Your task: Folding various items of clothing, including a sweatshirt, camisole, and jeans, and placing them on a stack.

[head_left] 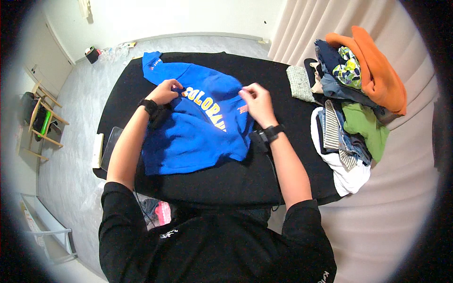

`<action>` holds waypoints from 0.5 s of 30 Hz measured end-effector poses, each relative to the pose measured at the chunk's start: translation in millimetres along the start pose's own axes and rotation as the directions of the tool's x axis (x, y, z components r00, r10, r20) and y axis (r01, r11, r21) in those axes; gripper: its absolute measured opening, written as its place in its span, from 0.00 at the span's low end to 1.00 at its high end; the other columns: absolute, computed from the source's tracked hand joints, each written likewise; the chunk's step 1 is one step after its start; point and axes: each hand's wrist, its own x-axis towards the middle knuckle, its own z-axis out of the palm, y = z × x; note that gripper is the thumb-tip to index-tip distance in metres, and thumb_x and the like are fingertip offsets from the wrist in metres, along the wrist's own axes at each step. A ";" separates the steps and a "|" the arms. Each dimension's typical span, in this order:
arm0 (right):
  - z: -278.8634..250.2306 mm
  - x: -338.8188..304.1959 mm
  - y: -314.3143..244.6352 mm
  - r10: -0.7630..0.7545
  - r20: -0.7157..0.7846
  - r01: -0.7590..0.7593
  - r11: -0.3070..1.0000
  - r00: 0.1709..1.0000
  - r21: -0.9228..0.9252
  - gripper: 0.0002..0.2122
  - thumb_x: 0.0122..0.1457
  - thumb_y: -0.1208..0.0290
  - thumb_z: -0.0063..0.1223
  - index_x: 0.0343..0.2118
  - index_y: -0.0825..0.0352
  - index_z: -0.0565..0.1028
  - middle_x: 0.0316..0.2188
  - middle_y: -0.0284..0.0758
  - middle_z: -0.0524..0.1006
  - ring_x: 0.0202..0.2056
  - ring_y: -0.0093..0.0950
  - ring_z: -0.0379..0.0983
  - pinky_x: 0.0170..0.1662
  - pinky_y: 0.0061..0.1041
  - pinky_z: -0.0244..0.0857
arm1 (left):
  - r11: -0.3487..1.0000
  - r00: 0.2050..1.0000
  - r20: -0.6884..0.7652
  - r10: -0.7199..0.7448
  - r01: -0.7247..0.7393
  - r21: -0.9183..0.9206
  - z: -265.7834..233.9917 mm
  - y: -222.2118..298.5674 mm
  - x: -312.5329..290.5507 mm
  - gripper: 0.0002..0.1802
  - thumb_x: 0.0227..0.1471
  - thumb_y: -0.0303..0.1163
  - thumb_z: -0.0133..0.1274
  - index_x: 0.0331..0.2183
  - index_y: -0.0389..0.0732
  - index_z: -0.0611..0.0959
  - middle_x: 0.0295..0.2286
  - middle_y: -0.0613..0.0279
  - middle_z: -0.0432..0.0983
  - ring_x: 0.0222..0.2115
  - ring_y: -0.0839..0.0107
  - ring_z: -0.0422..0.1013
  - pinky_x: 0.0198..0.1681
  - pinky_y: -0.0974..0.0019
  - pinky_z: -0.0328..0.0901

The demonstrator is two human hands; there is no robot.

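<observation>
A blue sweatshirt [184, 141] with yellow lettering across its chest lies spread on the black-covered table [222, 186]. One sleeve stretches out toward the far left. My left hand [166, 91] pinches the cloth beside the start of the lettering. On the right edge, near a small red print, my right hand [257, 101] grips the fabric between thumb and fingers. Soft folds run through the cloth between both hands. Each wrist wears a black band with a small device, and a cable hangs from the right one.
Piled garments stand along the table's right side: an orange one [377, 70], a green one [365, 125], jeans, and a white one [351, 177]. A folded pale checked cloth [300, 83] lies beside them. A dark flat object [111, 144] sits at the left edge. Beige curtains hang at right.
</observation>
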 end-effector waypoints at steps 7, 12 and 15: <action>-118.9 -60.0 22.1 0.171 -0.511 0.233 0.740 0.843 0.631 0.12 0.66 0.71 0.51 0.49 0.68 0.68 0.43 0.38 0.74 0.42 0.29 0.72 0.46 0.37 0.71 | 0.996 0.949 -0.305 0.080 -0.068 0.050 -4.5 -13.7 -32.9 0.20 0.55 0.35 0.57 0.48 0.36 0.79 0.44 0.47 0.77 0.48 0.55 0.73 0.54 0.58 0.66; -101.8 -151.2 17.5 0.394 -0.663 -0.013 0.865 0.636 0.502 0.09 0.63 0.75 0.53 0.44 0.61 0.68 0.40 0.30 0.71 0.44 0.24 0.69 0.47 0.27 0.64 | 0.975 0.975 -0.022 -0.222 0.222 -0.012 -28.5 -22.0 -75.3 0.35 0.56 0.55 0.57 0.50 0.33 0.78 0.41 0.48 0.80 0.42 0.61 0.76 0.47 0.63 0.69; -46.2 -170.7 -12.4 0.212 -0.321 -0.116 0.949 0.923 0.294 0.12 0.63 0.74 0.50 0.48 0.66 0.65 0.30 0.34 0.75 0.27 0.23 0.74 0.29 0.22 0.69 | 0.954 0.948 0.130 -0.290 0.275 0.119 -37.1 -14.5 -87.3 0.34 0.56 0.57 0.56 0.45 0.31 0.81 0.38 0.51 0.81 0.38 0.64 0.76 0.42 0.63 0.69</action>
